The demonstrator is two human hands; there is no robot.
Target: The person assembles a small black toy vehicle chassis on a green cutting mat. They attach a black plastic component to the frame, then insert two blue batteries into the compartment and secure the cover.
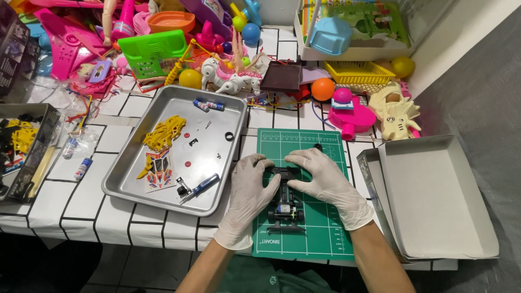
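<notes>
A small black toy car chassis [286, 209] lies on a green cutting mat [320, 233], its front end toward me. My left hand [248, 190], in a white glove, grips the chassis's far left side. My right hand [325, 182], also gloved, presses on the far right side, fingers over the top of the black frame. Both hands meet at the chassis's far end. The near wheels and a small motor part show below my fingers.
A metal tray [217, 198] left of the mat holds a yellow parts frame [163, 133], a sticker sheet [158, 169], a small blue screwdriver [202, 186] and tiny parts. An open white cardboard box [434, 201] sits at the right. Piles of colourful plastic toys fill the table's far side.
</notes>
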